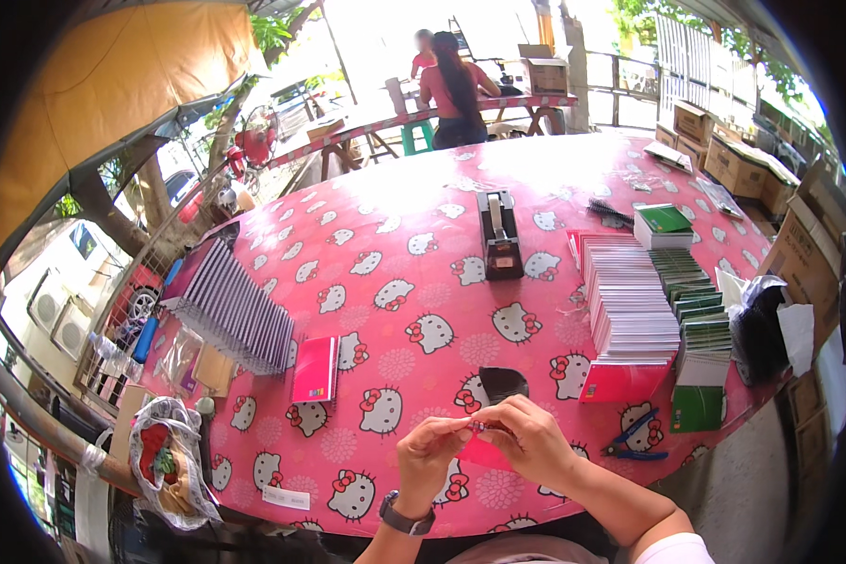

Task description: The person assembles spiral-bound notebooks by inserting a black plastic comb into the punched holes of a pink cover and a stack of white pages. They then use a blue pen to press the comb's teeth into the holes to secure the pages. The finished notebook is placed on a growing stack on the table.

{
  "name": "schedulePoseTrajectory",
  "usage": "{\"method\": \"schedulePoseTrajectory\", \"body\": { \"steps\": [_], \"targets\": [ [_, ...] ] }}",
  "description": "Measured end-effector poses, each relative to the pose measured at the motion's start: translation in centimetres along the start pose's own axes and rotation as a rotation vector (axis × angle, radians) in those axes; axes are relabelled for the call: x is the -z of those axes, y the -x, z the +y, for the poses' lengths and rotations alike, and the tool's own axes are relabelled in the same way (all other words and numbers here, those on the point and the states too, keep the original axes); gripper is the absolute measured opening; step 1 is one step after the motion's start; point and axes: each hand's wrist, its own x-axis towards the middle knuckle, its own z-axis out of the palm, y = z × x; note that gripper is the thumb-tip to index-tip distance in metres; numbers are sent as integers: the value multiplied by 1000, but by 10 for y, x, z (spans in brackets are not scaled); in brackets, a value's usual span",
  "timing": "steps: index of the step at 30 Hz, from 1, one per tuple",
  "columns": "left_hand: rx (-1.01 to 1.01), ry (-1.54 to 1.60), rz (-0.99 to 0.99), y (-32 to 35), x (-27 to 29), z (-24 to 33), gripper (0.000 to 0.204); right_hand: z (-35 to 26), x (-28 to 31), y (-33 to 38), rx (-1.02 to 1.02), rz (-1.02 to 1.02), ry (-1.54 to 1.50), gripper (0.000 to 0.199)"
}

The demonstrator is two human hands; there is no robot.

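My left hand [430,458], with a dark watch at its wrist, and my right hand [528,444] meet above the front of the table. Both pinch with thumb and fingertips at the edge of a pink notebook [484,455], which is mostly hidden under the hands. A dark curved piece [505,383] lies just beyond my right fingers; its kind is unclear. Left of the hands, a pink spiral notebook [314,368] lies flat. To the right are blue-handled cutting pliers [635,446] and a long row of pink-covered notebooks [630,305].
A black tape dispenser [501,240] stands mid-table. Stacked spiral notebooks [230,305] line the left, green notebooks [696,320] the right. A plastic bag [171,461] hangs at the left edge. Cardboard boxes [738,169] stand at right. Two people are at a far table.
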Motion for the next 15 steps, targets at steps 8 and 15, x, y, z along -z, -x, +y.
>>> {"method": "schedulePoseTrajectory", "body": {
  "steps": [8, 15],
  "targets": [
    [32, 86, -7, 3, 3, -1, 15, -1, -9, 2, -95, 38, -195, 23],
    [-146, -59, -29, 3, 1, 2, 14, -8, -3, -7, 62, 43, -31, 24]
  ]
}}
